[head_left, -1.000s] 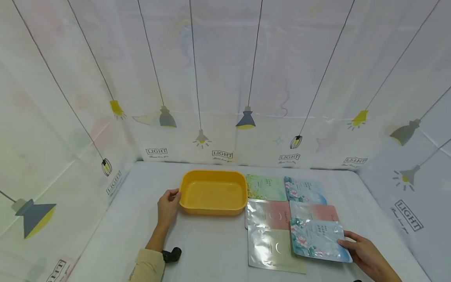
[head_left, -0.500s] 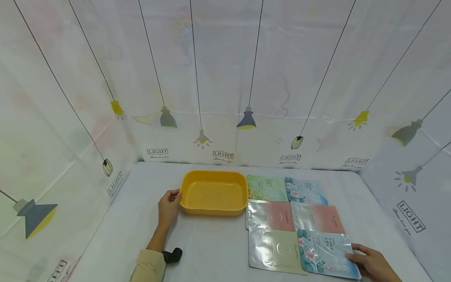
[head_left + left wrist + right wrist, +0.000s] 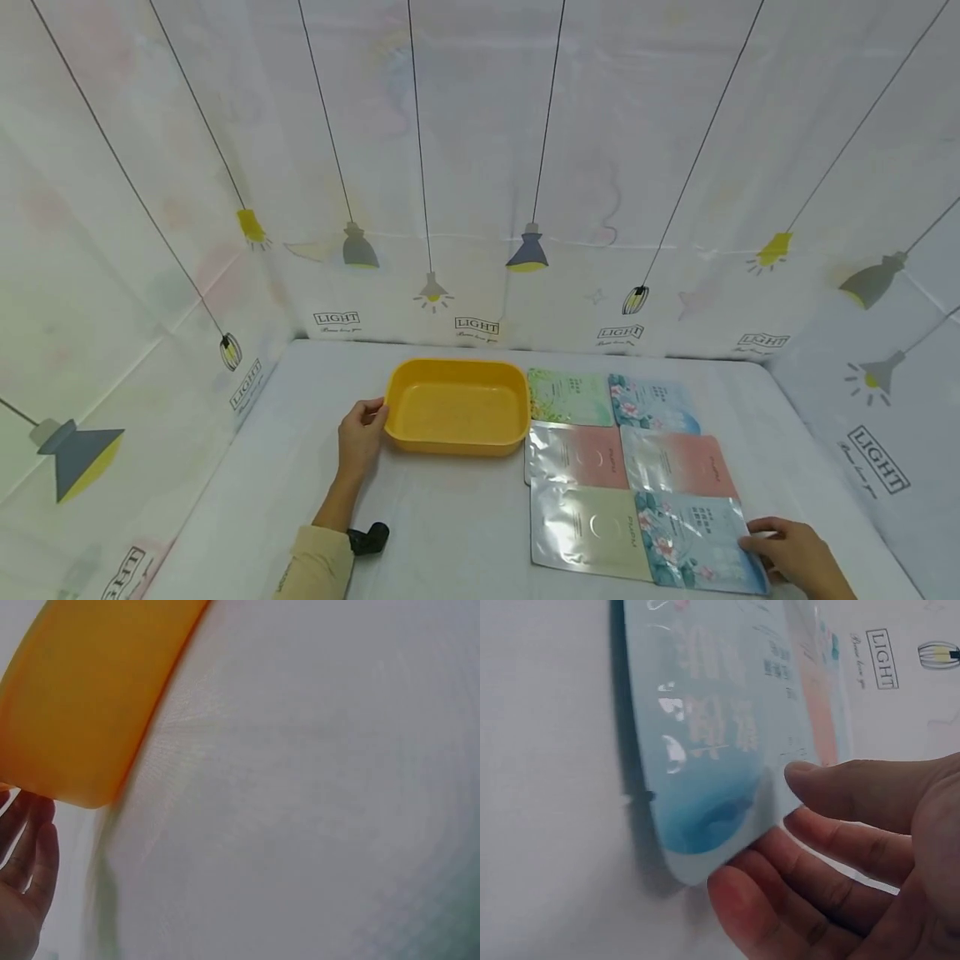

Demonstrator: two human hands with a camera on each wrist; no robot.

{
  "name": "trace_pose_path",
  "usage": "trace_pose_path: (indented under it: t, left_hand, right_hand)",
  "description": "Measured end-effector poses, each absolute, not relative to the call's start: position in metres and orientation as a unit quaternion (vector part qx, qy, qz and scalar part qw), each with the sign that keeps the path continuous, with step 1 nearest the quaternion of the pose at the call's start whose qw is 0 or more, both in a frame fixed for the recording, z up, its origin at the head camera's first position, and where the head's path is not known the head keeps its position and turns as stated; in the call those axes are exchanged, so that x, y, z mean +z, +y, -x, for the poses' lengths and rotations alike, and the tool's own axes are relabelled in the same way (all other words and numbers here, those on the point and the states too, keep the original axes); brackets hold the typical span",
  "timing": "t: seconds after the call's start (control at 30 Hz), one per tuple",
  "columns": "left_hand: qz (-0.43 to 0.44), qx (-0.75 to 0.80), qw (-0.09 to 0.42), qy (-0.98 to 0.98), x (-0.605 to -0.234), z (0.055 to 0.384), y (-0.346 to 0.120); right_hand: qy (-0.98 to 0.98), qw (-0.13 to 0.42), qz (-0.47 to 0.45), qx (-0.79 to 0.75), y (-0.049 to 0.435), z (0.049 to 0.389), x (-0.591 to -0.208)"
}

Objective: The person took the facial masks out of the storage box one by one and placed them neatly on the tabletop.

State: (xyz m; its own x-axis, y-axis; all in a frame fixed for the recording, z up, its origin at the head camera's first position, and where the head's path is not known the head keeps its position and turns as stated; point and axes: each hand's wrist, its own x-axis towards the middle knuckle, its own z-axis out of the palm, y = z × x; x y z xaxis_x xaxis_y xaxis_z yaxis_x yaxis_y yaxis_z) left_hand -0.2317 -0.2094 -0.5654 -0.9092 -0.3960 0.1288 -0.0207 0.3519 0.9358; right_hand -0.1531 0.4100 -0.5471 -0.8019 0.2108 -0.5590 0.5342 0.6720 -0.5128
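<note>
A blue floral sheet mask packet (image 3: 697, 540) lies flat at the near right of the table, beside a beige-green packet (image 3: 588, 529). My right hand (image 3: 797, 550) pinches its right edge. The right wrist view shows the thumb (image 3: 847, 791) over the blue packet's face (image 3: 712, 750) and the other fingers at its edge and underneath. At the left end of a yellow plastic tray (image 3: 457, 414), my left hand (image 3: 361, 437) holds the rim. Seen from the left wrist, those fingers (image 3: 34, 847) touch the tray's outer end wall (image 3: 90, 712).
Behind these two packets lie two pink-silver packets (image 3: 577, 454) (image 3: 678, 461). Farther back are a green packet (image 3: 572, 397) and another blue floral one (image 3: 652, 404), right of the tray. A lamp-patterned cloth wall (image 3: 480, 167) encloses the white table (image 3: 457, 525).
My right hand has moved the blue packet nearer and to the right, down beside the beige-green one, uncovering the right pink-silver packet. My left hand stays at the tray.
</note>
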Motion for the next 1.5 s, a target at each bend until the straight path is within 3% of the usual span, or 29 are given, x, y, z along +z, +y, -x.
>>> trace_pose_path:
  t: [0.33,0.73,1.03,1.5]
  left_hand:
    - [-0.140,-0.567,0.164,-0.795,-0.562,0.233,-0.207]
    - [-0.149,-0.578,0.134,-0.791,-0.556,0.234,-0.207]
    - [-0.155,-0.561,0.118,-0.805,-0.556,0.236,-0.212]
    - [-0.161,-0.493,0.137,-0.844,-0.527,0.250,-0.221]
  right_hand:
    - [0.897,0.218,-0.207,-0.326,0.406,0.162,-0.535]
    - [0.911,0.144,-0.185,-0.339,0.401,0.200,-0.513]
    - [0.924,0.119,-0.129,-0.340,0.373,0.222,-0.501]
    - [0.929,0.083,-0.083,-0.350,0.324,0.256,-0.476]
